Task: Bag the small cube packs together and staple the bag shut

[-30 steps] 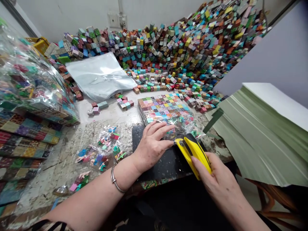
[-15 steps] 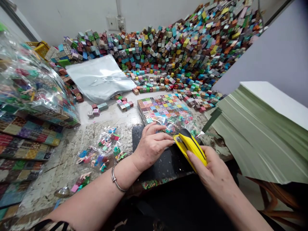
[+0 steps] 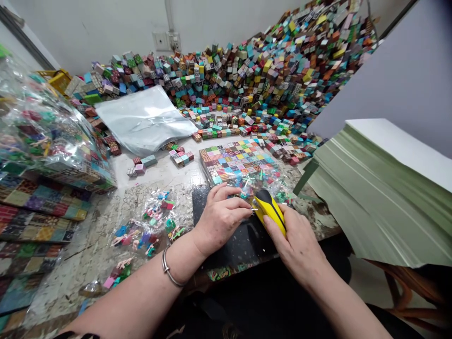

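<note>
My right hand (image 3: 294, 238) is wrapped round a yellow and black stapler (image 3: 271, 209), its jaws squeezed together at the near edge of a clear plastic bag (image 3: 238, 162). In that bag lie a flat layer of patterned cube blocks and small colourful toy pieces. My left hand (image 3: 222, 214), with a metal bangle at the wrist, pinches the bag's edge just left of the stapler's nose. The fingertips hide part of that edge. Beneath the hands is a dark board (image 3: 243, 245).
A large heap of loose blocks (image 3: 226, 77) fills the back. Flat plastic bags (image 3: 144, 117) lie before it. Small packets of toy pieces (image 3: 141, 235) are at left, beside stacked filled bags (image 3: 45, 188). A stack of green-edged card sheets (image 3: 384, 188) stands at right.
The stapler's jaws have gone from apart to squeezed together, and my right hand has moved slightly left. My left hand stays at the bag's edge.
</note>
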### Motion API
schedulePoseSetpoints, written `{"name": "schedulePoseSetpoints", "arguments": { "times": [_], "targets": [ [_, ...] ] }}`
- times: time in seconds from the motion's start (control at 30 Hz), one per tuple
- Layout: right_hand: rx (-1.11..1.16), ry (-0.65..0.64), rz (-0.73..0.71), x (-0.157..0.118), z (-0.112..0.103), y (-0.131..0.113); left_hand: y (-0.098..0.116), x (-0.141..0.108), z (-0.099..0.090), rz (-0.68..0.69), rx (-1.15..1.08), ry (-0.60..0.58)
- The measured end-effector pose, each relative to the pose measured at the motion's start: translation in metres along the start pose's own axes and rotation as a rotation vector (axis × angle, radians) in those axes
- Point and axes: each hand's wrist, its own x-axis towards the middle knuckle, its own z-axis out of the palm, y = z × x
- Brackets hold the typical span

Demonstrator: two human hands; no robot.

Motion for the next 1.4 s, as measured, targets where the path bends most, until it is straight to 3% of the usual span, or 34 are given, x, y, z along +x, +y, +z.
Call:
{"name": "schedulePoseSetpoints", "arguments": {
  "times": [0.23,0.4,0.5,0.6,0.73,0.83,0.97,1.13,1.3,1.4],
  "targets": [
    [-0.086,-0.051,0.019,0.013,0.001,-0.007,0.001,0.003,-0.004,0.005,0.01,-0.046],
    [-0.2,-0.01,0.029,0.013,0.004,-0.009,0.007,0.008,-0.017,0.025,-0.026,-0.097],
    [-0.24,0.04,0.015,0.011,0.005,-0.012,0.008,0.022,-0.03,0.024,-0.062,-0.098],
    [-0.266,0.092,-0.013,0.009,0.006,-0.014,0.012,0.052,-0.036,0.053,-0.056,-0.065],
    [-0.262,0.089,0.036,0.011,0.006,-0.015,0.023,0.104,-0.013,0.112,0.079,-0.053],
    [-0.183,0.053,0.069,0.012,0.002,-0.017,0.031,0.126,0.019,0.195,0.158,-0.211],
    [-0.061,0.014,0.091,0.011,-0.006,-0.019,0.035,0.129,0.048,0.274,0.18,-0.419],
    [0.006,-0.006,0.105,0.011,-0.014,-0.02,0.017,0.134,0.046,0.326,0.155,-0.542],
    [-0.015,-0.002,0.062,0.009,-0.01,-0.015,-0.018,0.131,0.029,0.198,0.179,-0.542],
    [-0.035,0.039,0.044,0.01,-0.005,-0.013,-0.026,0.125,0.022,0.162,0.16,-0.574]
  ]
}}
